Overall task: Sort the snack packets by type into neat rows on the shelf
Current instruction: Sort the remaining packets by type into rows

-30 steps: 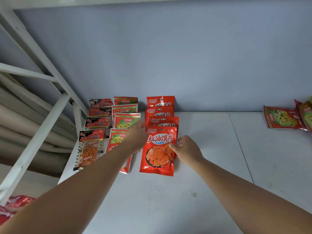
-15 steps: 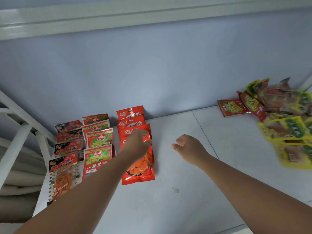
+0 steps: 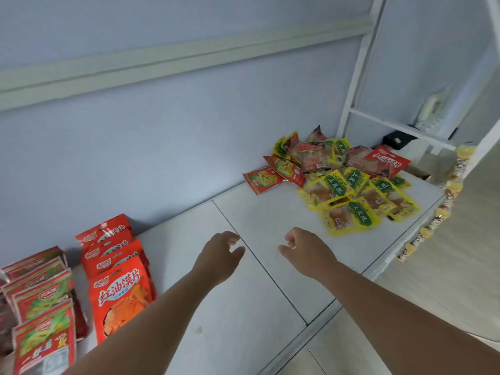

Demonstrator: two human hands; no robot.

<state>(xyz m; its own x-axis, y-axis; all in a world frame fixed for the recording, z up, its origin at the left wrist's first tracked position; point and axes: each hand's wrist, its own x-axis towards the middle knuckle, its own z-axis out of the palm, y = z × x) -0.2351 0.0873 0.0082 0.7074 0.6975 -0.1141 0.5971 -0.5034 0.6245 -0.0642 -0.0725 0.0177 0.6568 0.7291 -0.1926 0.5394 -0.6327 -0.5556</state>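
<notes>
Both hands hang over the bare middle of the shelf (image 3: 243, 307) and hold nothing: the left hand (image 3: 219, 255) and the right hand (image 3: 305, 250) each have loosely curled fingers, not gripping. The sorted rows lie at about 8 o'clock from the left hand, the red row (image 3: 116, 266) just beside the green-and-red row (image 3: 40, 293), both running from the front edge toward the wall. The loose heap (image 3: 338, 180) of unsorted packets lies at about 1 o'clock from the right hand, well apart from the rows. The right hand is the nearer one to it. The closest piece is a yellow packet (image 3: 349, 216) on the near edge of the heap, flat, with its long axis roughly from 9 to 3 o'clock. I judge that the next reach goes to 1 o'clock with the right hand. One red packet (image 3: 387, 161) at the far side of the heap matches the red row.
</notes>
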